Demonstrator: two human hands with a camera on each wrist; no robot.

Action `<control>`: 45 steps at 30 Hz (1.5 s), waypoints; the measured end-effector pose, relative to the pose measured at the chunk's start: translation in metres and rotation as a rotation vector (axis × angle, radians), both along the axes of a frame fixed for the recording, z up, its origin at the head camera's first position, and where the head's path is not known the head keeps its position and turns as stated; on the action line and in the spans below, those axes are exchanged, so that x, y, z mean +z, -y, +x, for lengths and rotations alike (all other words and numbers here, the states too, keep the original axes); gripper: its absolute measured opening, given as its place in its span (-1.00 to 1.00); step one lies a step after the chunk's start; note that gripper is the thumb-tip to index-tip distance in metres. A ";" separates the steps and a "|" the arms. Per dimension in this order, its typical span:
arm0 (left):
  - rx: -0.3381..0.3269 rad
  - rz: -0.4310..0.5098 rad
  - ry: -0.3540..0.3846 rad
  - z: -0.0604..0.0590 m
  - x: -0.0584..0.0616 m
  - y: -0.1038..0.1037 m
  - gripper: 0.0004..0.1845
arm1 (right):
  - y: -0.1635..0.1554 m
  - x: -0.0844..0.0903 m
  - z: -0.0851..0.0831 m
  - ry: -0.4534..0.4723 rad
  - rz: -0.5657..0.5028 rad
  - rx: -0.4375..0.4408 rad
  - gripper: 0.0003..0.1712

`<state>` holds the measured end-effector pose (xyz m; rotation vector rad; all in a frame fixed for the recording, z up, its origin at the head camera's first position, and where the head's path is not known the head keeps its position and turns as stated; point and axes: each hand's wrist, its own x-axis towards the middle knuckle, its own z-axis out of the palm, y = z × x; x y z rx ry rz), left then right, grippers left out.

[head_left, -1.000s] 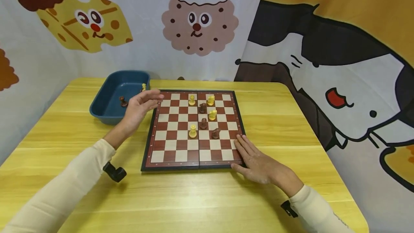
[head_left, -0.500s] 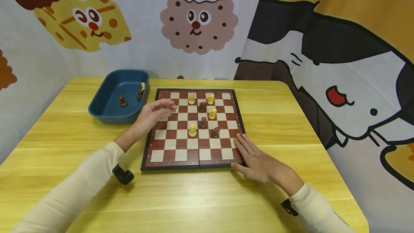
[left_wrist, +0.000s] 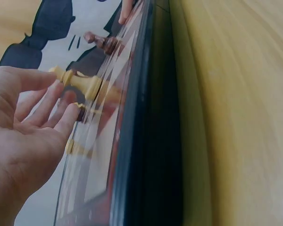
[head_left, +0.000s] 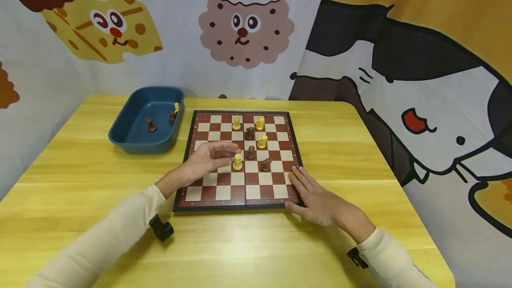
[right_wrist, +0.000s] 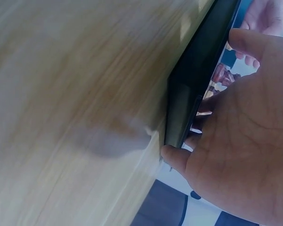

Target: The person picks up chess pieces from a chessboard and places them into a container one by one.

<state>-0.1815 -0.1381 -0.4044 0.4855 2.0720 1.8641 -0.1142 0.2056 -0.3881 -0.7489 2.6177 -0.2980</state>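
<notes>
Yellow and brown, seven pieces [head_left: 250,153] stand on the board [head_left: 225,193], the left hand [head_left: 203,161] beside the nearest yellow piece [head_left: 238,162], fingers apart (contact unclear), the right hand [head_left: 321,202] straight-fingered at the edge, and at least three others [head_left: 150,125] in the bin [head_left: 141,147] suggest work partway done.

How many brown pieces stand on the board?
3: one brown piece farthest up the board, one near its middle, one closest to the right hand. The left hand may hide others.

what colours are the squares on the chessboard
The chessboard is chequered reddish-brown and cream, shown best in the head view.
</notes>
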 end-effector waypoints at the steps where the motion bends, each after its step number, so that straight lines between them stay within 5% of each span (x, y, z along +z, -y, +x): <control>1: -0.002 -0.011 0.002 0.001 -0.001 -0.002 -0.54 | 0.000 -0.002 0.001 -0.001 -0.008 0.001 0.03; 10: 0.020 -0.035 0.027 0.002 -0.005 -0.017 -0.63 | -0.002 -0.014 0.003 -0.020 -0.005 -0.013 0.04; 28: 0.104 -0.044 -0.041 0.010 -0.012 -0.027 -0.80 | -0.003 -0.008 0.008 -0.005 -0.031 0.005 0.02; 38: 0.160 -0.116 -0.102 0.000 0.005 -0.010 -0.78 | -0.001 -0.009 0.005 0.022 -0.025 0.018 0.04; 45: 0.199 -0.083 -0.158 -0.013 0.020 0.006 -0.79 | 0.001 -0.005 -0.001 -0.016 -0.039 0.018 0.02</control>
